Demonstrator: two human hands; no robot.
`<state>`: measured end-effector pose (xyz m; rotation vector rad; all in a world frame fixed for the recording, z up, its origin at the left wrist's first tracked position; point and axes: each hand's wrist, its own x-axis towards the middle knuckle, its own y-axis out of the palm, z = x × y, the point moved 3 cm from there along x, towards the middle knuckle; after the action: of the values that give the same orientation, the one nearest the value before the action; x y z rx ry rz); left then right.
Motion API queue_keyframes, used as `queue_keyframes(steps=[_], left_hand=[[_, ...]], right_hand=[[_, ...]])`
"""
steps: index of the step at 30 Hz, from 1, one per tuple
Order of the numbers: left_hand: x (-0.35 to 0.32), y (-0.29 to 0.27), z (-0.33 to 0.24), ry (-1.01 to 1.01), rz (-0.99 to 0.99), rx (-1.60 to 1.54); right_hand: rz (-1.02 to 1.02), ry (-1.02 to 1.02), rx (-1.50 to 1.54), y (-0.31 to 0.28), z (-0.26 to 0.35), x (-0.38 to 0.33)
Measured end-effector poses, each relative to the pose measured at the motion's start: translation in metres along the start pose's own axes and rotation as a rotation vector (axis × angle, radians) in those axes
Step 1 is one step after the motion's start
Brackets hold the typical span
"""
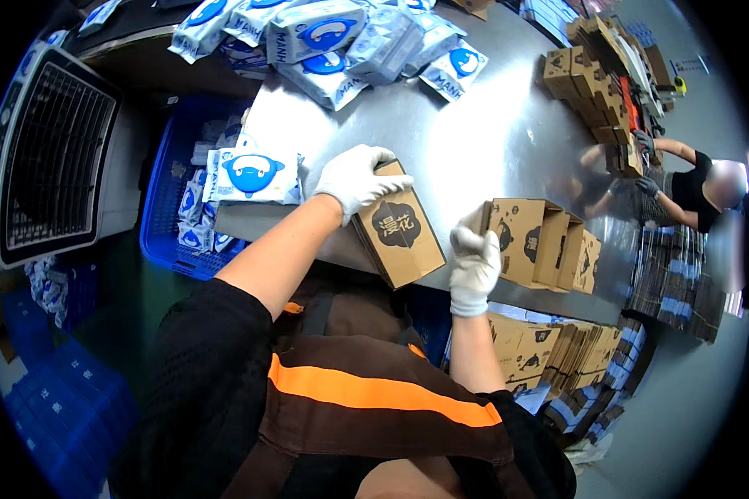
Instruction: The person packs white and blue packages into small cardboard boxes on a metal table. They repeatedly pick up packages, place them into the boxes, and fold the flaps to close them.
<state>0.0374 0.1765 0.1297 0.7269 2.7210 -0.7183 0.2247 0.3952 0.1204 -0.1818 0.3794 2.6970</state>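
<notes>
White-and-blue soft packs (333, 37) are heaped at the far edge of the steel bench (466, 141), with one more pack (252, 175) on its near left corner above a blue crate (162, 208). Flat brown cartons (595, 83) are stacked at the far right, where another person (691, 187) works. The gloved left hand (354, 179) grips the top of a brown carton (398, 234) tilted over the near edge. The gloved right hand (474, 258), fingers curled shut, touches an opened carton (528, 241) just right of it.
</notes>
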Motion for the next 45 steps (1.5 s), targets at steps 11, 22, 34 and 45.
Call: queue_keyframes(steps=[11, 22, 34, 45], left_hand=[[-0.027, 0.040, 0.086, -0.176, -0.175, -0.231], [-0.015, 0.016, 0.056, 0.498, -0.483, -0.219], [0.024, 0.070, 0.068, 0.388, -0.371, -0.013], [0.009, 0.039, 0.020, 0.095, -0.110, -0.640]], right_hand=[[0.307, -0.133, -1.617, 0.118, 0.041, 0.010], [0.827, -0.338, -1.486, 0.356, 0.025, 0.060], [0.670, -0.255, -1.094, 0.348, 0.043, 0.122], [0.330, 0.316, -0.254, 0.071, 0.007, 0.028]])
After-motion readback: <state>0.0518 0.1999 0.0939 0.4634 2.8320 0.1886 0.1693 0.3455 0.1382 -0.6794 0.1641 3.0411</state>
